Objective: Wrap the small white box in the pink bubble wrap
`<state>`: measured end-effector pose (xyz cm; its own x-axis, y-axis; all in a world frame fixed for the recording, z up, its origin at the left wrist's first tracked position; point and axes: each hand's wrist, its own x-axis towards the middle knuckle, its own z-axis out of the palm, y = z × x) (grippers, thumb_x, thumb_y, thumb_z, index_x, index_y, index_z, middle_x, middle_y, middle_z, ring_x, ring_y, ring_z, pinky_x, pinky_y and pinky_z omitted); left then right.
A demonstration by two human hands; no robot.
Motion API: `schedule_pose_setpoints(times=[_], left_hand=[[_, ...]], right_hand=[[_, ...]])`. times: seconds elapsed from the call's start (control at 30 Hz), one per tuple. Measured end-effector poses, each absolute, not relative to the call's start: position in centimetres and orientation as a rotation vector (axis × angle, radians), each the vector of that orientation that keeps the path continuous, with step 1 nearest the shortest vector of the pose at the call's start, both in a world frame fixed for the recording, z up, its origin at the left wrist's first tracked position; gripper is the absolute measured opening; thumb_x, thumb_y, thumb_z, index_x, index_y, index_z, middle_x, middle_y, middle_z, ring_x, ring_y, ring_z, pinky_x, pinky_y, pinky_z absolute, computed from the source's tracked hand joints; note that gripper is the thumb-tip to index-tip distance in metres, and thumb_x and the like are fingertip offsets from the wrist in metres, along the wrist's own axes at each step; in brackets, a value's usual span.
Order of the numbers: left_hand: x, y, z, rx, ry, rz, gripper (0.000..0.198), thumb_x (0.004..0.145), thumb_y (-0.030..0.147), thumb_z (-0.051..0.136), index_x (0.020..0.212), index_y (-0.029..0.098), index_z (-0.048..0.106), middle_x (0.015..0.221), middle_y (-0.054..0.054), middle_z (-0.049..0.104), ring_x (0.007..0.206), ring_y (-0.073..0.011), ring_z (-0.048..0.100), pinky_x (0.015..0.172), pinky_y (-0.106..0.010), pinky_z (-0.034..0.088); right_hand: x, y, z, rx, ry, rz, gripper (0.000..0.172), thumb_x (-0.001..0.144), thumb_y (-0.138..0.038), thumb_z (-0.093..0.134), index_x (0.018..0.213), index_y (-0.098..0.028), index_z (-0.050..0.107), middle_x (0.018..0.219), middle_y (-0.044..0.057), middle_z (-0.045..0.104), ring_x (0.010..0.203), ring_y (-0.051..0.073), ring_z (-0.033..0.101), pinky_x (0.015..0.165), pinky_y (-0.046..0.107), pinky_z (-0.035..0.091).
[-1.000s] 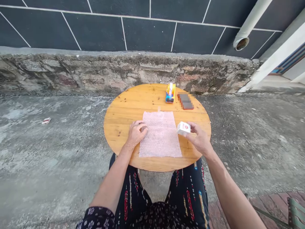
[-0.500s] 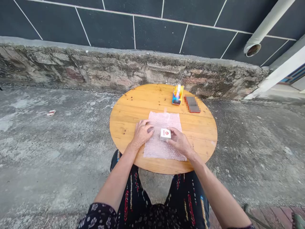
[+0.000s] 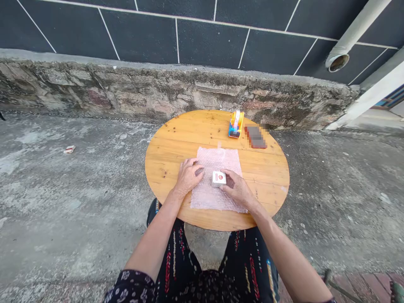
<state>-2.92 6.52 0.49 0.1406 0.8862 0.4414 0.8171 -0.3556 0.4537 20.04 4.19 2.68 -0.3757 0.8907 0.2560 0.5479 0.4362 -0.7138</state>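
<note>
A small white box (image 3: 218,179) with a red mark on top sits on a pinkish sheet of bubble wrap (image 3: 217,200), which lies flat on the round wooden table (image 3: 167,143). Thumb and fingers of my right hand (image 3: 238,188) grip the box by its right side. My left hand (image 3: 188,176) rests at the left edge of the bubble wrap, its fingers apart and nothing in it. A short strip of clear tape (image 3: 219,144) shows at the sheet's far edge.
Toward the back of the table stands a yellow and blue tape dispenser (image 3: 236,124). Right of it lies a red-edged, pixelated flat object (image 3: 256,137). Behind the table runs a low stone wall base (image 3: 132,94). A crumpled packet (image 3: 69,149) lies on the concrete floor at left.
Almost nothing differs. The right hand and the box have shifted very slightly, and the view has tilted a little; the left hand stays in place.
</note>
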Motion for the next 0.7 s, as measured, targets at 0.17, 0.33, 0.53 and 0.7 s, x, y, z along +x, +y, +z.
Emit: schedule_pose_setpoints(times=[0.17,0.33,0.53,0.7], left_hand=[[-2.9,6.5,0.6,2.281,1.717,1.016,0.016,0.078,0.026,0.065,0.092,0.026,0.073,0.119,-0.006,0.061,0.111,-0.0271,0.052,0.095,-0.044,0.041],[-2.9,6.5,0.6,2.276,1.710,1.010,0.016,0.078,0.025,0.065,0.092,0.026,0.073,0.119,-0.006,0.061,0.111,-0.0272,0.052,0.095,-0.044,0.041],[-3.0,6.5,0.4,2.290,1.701,1.028,0.017,0.078,0.026,0.065,0.093,0.025,0.072,0.120,-0.007,0.059,0.111,-0.0263,0.053,0.095,-0.043,0.041],[-2.9,6.6,0.1,2.265,1.706,1.092,0.019,0.077,0.024,0.064,0.093,0.024,0.072,0.120,-0.006,0.060,0.110,-0.0253,0.054,0.096,-0.041,0.042]], right_hand=[[20.1,4.1,2.6,-1.186,-2.072,0.712,0.054,0.074,-0.016,0.065,0.126,-0.024,0.054,0.124,0.009,0.063,0.116,0.026,0.059,0.100,0.046,0.045],[19.9,4.2,2.3,-1.205,-2.082,0.699,0.056,0.075,-0.015,0.063,0.129,-0.023,0.051,0.128,0.011,0.061,0.119,0.026,0.057,0.102,0.048,0.043],[21.2,2.8,3.7,-1.197,-2.158,0.484,0.061,0.079,-0.023,0.066,0.136,-0.023,0.045,0.136,0.012,0.055,0.126,0.028,0.051,0.103,0.050,0.041],[22.7,-1.9,5.0,-1.080,-2.411,0.253,0.034,0.083,-0.028,0.065,0.117,-0.023,0.060,0.121,0.010,0.064,0.111,0.029,0.058,0.094,0.049,0.044]])
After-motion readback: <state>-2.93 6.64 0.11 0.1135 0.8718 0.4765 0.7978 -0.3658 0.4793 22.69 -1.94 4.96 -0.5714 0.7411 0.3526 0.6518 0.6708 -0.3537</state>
